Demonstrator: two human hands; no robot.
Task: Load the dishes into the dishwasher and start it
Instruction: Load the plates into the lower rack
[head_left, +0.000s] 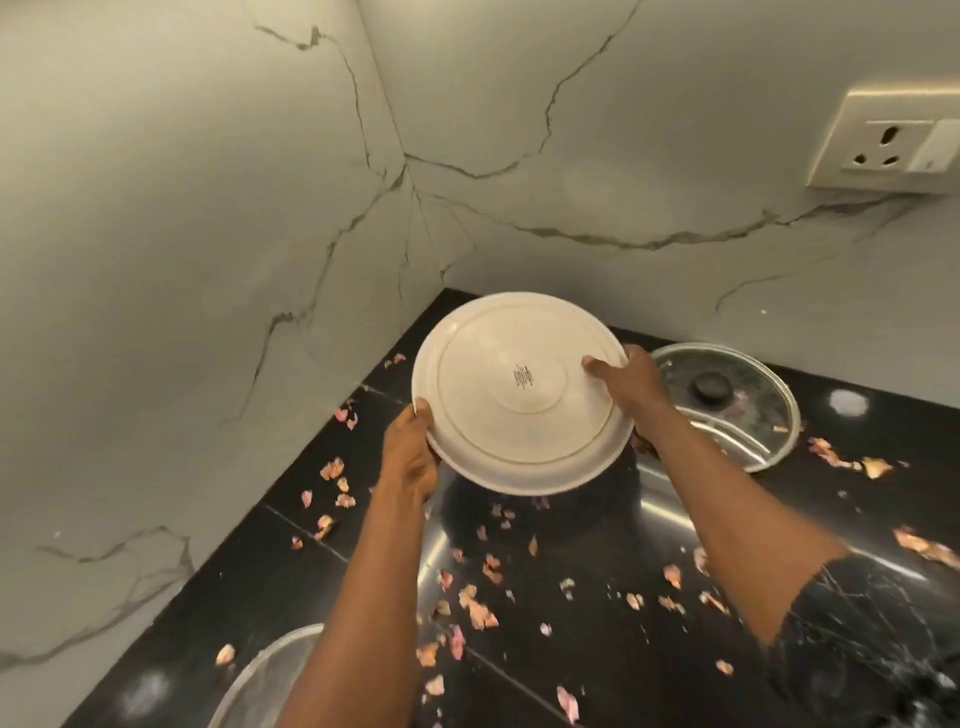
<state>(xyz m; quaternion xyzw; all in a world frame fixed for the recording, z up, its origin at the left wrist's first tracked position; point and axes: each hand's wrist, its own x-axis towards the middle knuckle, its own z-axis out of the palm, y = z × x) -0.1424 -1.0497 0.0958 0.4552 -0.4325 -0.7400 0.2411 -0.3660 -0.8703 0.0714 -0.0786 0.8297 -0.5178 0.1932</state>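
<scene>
Item 1. One round white ceramic plate (519, 395), with a small printed mark at the centre of its underside. It is held in the air above the counter corner, tilted, with the underside turned toward the camera.

Item 2. Two bare hands, both on the plate. The left hand (410, 447) is clamped on the lower left rim, with a fingertip wrapped over the edge. The right hand (631, 384) is clamped on the right rim, the thumb laid on the underside and the fingers hidden behind the plate.

Item 3. One glossy black stone countertop (597, 675), set in a corner beneath the plate.

Item 4. One steel-rimmed round glass lid (743, 421) with one black knob (707, 387), lying on the countertop just right of the right hand.

Item 5. One round metal-rimmed item (260, 675), cut off by the lower left edge; its kind cannot be told.

Item 6. Pinkish peel scraps (478, 608), scattered across the countertop; they are too many for an exact count.

Item 7. One white wall socket (883, 145), mounted on the grey-veined marble wall (208, 208) at upper right.

Item 8. One dark patterned sleeve (872, 639), seen on the right arm.
</scene>
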